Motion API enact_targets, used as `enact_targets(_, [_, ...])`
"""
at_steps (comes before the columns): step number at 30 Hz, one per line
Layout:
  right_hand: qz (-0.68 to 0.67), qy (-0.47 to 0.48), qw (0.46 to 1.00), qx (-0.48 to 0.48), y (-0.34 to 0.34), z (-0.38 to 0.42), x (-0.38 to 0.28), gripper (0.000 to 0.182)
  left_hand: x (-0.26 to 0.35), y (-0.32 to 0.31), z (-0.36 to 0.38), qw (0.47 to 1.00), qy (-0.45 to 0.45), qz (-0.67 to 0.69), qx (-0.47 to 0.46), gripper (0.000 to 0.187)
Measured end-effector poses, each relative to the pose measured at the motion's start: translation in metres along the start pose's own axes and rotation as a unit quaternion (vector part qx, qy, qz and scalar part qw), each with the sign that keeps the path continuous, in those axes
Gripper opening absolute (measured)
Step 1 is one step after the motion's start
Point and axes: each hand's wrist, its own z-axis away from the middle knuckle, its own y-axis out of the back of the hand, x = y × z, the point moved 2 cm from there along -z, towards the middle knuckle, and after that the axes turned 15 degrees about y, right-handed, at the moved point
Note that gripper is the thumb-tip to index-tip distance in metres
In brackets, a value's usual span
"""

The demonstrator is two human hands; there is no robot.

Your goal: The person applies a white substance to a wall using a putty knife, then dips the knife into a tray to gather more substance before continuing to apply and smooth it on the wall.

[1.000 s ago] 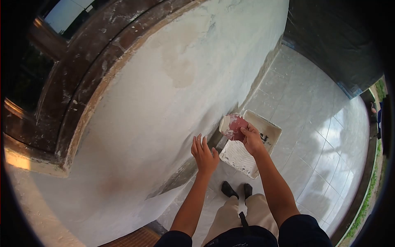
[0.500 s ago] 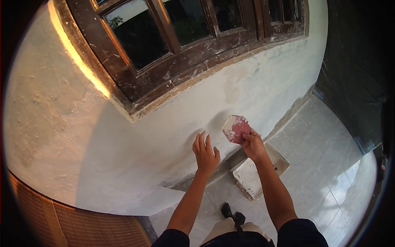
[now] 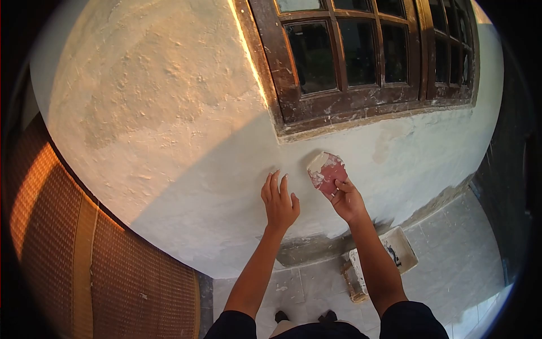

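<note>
A flat reddish scraper (image 3: 329, 174) with white filler along its upper left edge is pinched between the thumb and fingers of my right hand (image 3: 346, 201). It is held close to the pale wall (image 3: 226, 186), below the window's lower left part. To its left, my left hand (image 3: 279, 202) has its fingers spread and pointing up, near or against the wall, with nothing in it. Whether its fingertips touch the surface I cannot tell.
A brown wooden window (image 3: 350, 99) is above my hands. On the tiled floor (image 3: 451, 237) at the lower right lies a white-smeared tray (image 3: 405, 248), partly behind my right forearm. Woven panels (image 3: 141, 282) stand at the lower left. My feet show at the bottom.
The view has turned left, so the window appears further right and more woven panel shows. My right hand still holds the scraper, and my left hand stays open beside it.
</note>
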Motion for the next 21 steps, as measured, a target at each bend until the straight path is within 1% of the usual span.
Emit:
enact_targets(2, [-0.023,-0.006,0.999,-0.034,-0.020,-0.001,0.014,0.044,-0.014,0.019,-0.008,1.000,0.002,-0.006,0.015,0.059])
enact_targets(6, [-0.046,0.005,0.998,-0.044,-0.064,0.004,0.045,0.046,-0.047,0.055,-0.020,0.999,-0.013,-0.019,0.039,0.059])
enact_targets(8, [-0.037,0.019,0.997,-0.060,-0.088,0.009,0.060,0.044,-0.065,0.074,-0.027,0.998,-0.018,-0.024,0.047,0.060])
enact_targets(12, [-0.041,0.012,0.997,-0.066,-0.124,0.009,0.101,0.042,-0.102,0.111,-0.040,0.997,-0.024,-0.038,0.063,0.060])
enact_targets(15, [-0.040,0.029,0.994,-0.097,-0.156,0.015,0.125,0.040,-0.130,0.135,-0.051,0.995,-0.034,-0.045,0.078,0.061])
enact_targets(17, [-0.023,0.063,0.993,-0.095,-0.176,0.015,0.138,0.039,-0.145,0.149,-0.059,0.995,-0.037,-0.050,0.077,0.061])
enact_targets(18, [-0.025,0.065,0.993,-0.094,-0.184,0.015,0.143,0.039,-0.152,0.156,-0.064,0.995,-0.047,-0.052,0.075,0.061])
enact_targets(20, [0.014,0.131,0.988,-0.080,-0.200,0.017,0.149,0.039,-0.164,0.168,-0.074,0.994,-0.063,-0.050,0.076,0.060])
enact_targets(21, [0.013,0.137,0.987,-0.080,-0.208,0.018,0.153,0.039,-0.169,0.174,-0.081,0.992,-0.080,-0.049,0.085,0.060])
